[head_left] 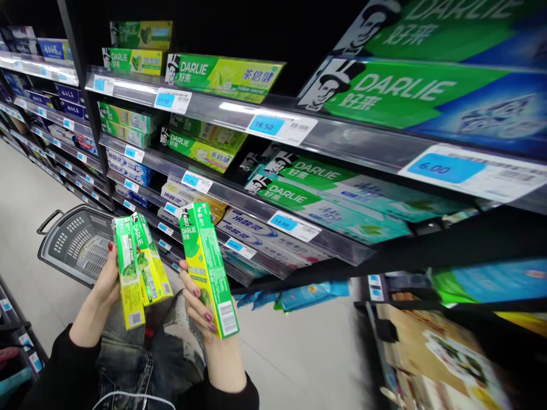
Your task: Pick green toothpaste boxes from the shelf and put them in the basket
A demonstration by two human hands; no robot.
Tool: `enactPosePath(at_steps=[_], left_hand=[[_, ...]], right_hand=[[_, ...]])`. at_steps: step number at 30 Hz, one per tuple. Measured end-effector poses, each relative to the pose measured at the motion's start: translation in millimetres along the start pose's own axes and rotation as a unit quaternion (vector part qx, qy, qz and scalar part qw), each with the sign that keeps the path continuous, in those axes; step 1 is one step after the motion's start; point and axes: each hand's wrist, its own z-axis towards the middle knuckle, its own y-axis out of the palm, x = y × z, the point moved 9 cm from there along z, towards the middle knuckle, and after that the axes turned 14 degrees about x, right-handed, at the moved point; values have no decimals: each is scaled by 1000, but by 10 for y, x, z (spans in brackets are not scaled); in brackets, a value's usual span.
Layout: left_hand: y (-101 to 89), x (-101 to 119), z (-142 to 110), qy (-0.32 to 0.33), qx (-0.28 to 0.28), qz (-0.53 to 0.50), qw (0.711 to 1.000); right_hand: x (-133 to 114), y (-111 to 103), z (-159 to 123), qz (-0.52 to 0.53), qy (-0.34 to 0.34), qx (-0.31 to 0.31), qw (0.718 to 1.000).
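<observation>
In my left hand are what look like two green-and-yellow Darlie toothpaste boxes, a nearer one overlapping a farther one. They stand nearly upright, and most of the gripping fingers are hidden behind them. My right hand grips another green-and-yellow toothpaste box, tilted, with printed text and a barcode facing me. Its fingers wrap around the box's left side. The boxes of the two hands are apart. Both hands are above my lap, in front of the toothpaste shelves.
A grey shopping basket stands on the floor beyond my left hand. Shelves ahead hold several toothpaste boxes, with price tags along clear shelf edges. Blue packages sit low. A brown package is at lower right.
</observation>
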Motion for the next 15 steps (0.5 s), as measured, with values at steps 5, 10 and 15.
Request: enactPosePath(at_steps=[5, 10, 15], left_hand=[[203, -9, -144, 8, -134, 1, 991], [297, 2, -235, 7, -176, -10, 984], [335, 7, -298, -9, -218, -41, 975]], right_hand=[[-192, -28, 94, -16, -50, 147, 988], [-338, 19, 197, -133, -88, 181, 970], [-329, -85, 130, -242, -113, 163, 950]])
